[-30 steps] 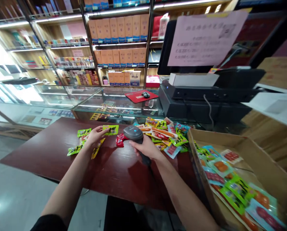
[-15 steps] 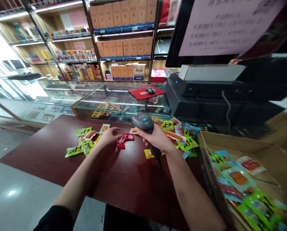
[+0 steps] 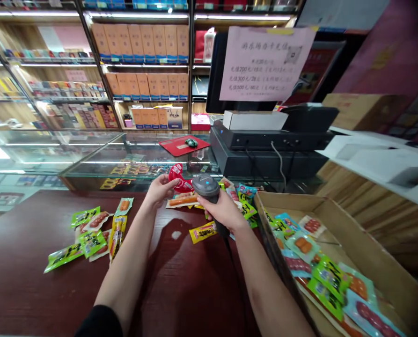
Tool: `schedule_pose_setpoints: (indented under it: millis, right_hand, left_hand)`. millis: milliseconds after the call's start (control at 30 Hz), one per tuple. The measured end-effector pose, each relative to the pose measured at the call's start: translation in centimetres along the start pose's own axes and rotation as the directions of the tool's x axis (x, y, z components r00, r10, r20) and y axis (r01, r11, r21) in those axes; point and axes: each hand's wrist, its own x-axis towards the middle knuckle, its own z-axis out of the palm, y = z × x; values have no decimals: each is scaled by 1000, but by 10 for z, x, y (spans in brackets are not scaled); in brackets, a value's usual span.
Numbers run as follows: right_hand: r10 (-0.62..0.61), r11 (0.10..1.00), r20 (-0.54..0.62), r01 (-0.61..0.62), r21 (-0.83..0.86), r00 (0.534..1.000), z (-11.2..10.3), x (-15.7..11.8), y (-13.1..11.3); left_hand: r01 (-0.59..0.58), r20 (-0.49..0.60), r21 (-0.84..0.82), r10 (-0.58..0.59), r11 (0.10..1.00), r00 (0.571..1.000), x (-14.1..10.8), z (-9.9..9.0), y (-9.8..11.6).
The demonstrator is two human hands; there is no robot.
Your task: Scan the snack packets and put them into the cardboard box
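Note:
My left hand (image 3: 162,188) pinches a red curved snack packet (image 3: 179,178) by its left side, raised off the table. A dark grey barcode scanner (image 3: 206,187) is gripped in my right hand (image 3: 223,206), its head beside the packet's right end. Under them lies a long sausage packet (image 3: 182,201), partly hidden. Below the scanner a yellow snack packet (image 3: 202,231) rests on the brown table (image 3: 180,281). To the left of my left forearm lie several green packets (image 3: 91,241) and a yellow packet (image 3: 118,234).
An open cardboard box (image 3: 330,210) with several snack packets stands at the right. Behind the table, a glass counter (image 3: 138,154) carries a red mouse pad (image 3: 175,145) and a black cash drawer (image 3: 265,161). The scanner's cable (image 3: 235,267) hangs down between my forearms.
My left hand has lifted the red packet and turned it up toward the scanner. My head view has swung to the right, showing more of the box.

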Motion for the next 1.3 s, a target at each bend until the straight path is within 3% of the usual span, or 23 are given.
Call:
schedule_pose_setpoints:
  millis: [100,200,367,533,867,1033,1167,1300]
  right_hand:
    - [6,1000,-19,-6,15,1000,4,1,-1]
    - [-12,1000,-35,12,7,999,8,1,-9]
    - [-51,997,-25,49,-56,998,14,3,-21]
    - [-31,995,-41,27,-94,999,17,9,-17]
    - [-19,997,-28,17,-79,999,14,10,-18]
    - [-35,999,-2,35,-39,999,13,6,-25]
    - [-80,996,11,80,-29,997,16,4,-26]
    - [-122,992,35,123,-29,992,20,2,-27]
  left_hand:
    - [-36,-49,-197,27,980,998,-1,18,3]
    - [-86,-75,-231,71,969,995,-2,23,5]
    - [-122,-96,-198,105,972,990,-4,12,11]
    - [-121,-95,-135,109,983,990,-1,-1,12]
    - [-123,-82,-110,115,986,990,0,-4,11]
    - [-114,-139,-102,100,988,985,-10,-6,13]
    - [-108,-218,-74,90,991,972,-25,-28,14]
    - [-117,-321,-28,102,993,942,-48,-74,14]
